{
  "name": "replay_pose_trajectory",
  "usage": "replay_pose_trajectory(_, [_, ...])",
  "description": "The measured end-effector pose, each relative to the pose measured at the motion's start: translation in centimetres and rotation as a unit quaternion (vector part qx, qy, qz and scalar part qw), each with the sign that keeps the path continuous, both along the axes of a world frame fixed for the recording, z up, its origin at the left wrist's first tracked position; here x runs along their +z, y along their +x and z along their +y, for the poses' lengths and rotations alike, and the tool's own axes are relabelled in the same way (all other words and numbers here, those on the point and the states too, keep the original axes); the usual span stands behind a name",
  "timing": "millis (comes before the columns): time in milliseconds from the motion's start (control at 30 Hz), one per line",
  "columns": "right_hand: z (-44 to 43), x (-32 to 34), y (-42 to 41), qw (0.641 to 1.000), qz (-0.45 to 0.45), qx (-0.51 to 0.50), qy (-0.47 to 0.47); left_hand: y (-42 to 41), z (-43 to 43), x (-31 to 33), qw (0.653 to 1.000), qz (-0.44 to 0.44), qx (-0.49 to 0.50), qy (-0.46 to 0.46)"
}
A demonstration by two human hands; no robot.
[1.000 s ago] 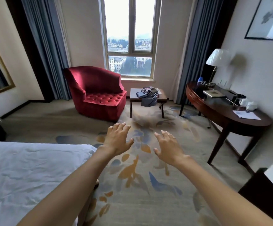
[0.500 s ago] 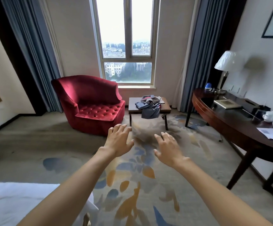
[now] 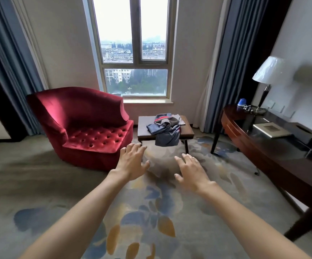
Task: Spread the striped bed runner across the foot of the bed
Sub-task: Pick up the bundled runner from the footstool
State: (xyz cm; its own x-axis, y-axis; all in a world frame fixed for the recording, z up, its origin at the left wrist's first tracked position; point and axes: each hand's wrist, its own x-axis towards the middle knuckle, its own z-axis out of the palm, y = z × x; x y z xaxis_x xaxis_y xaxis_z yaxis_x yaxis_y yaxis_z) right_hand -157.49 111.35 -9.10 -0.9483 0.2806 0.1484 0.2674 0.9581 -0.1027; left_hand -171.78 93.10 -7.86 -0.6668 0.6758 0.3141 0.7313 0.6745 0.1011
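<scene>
The striped bed runner point(image 3: 165, 128) lies crumpled on a small low table point(image 3: 144, 128) under the window, grey-blue with red and pale stripes, one end hanging over the front edge. My left hand point(image 3: 132, 163) and my right hand point(image 3: 190, 172) are stretched out in front of me above the carpet, fingers spread and holding nothing. Both hands are short of the table, apart from the runner. The bed is out of view.
A red velvet armchair point(image 3: 88, 126) stands left of the table. A dark curved desk point(image 3: 274, 152) with a lamp point(image 3: 268, 71), a tray and small items runs along the right wall. Blue curtains point(image 3: 224, 71) flank the window. Patterned carpet point(image 3: 151, 212) covers the floor.
The view has advanced toward the window; the white bed has dropped out at the lower left, and the table with the runner is closer. Both hands stay outstretched and empty.
</scene>
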Motion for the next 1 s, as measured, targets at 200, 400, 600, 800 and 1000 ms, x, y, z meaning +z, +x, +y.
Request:
replay_pose_trajectory(200, [8.4,-0.3,-8.1,0.999,0.009,-0.033,-0.003,-9.5,9.7,0.0,0.999,-0.004,-0.042,-0.003])
replay_pose_trajectory(400, [17.8,-2.5,-15.4,0.998,-0.016,-0.054,-0.023,-18.1,20.1,-1.1,0.998,-0.002,-0.066,-0.014])
replay_pose_trajectory(600, [28.8,-2.9,-25.8,0.999,0.015,-0.042,-0.028,-28.5,31.5,-2.8,0.998,-0.013,-0.059,-0.017])
replay_pose_trajectory(800, [38.9,-1.6,-36.8,0.999,0.015,-0.008,-0.029,-38.0,41.9,-0.8,0.999,-0.005,-0.048,0.022])
replay_pose_trajectory(1000, [44.9,-2.3,-46.9,0.999,-0.001,0.020,-0.046,-46.8,47.4,-1.7,0.999,-0.022,-0.014,0.018])
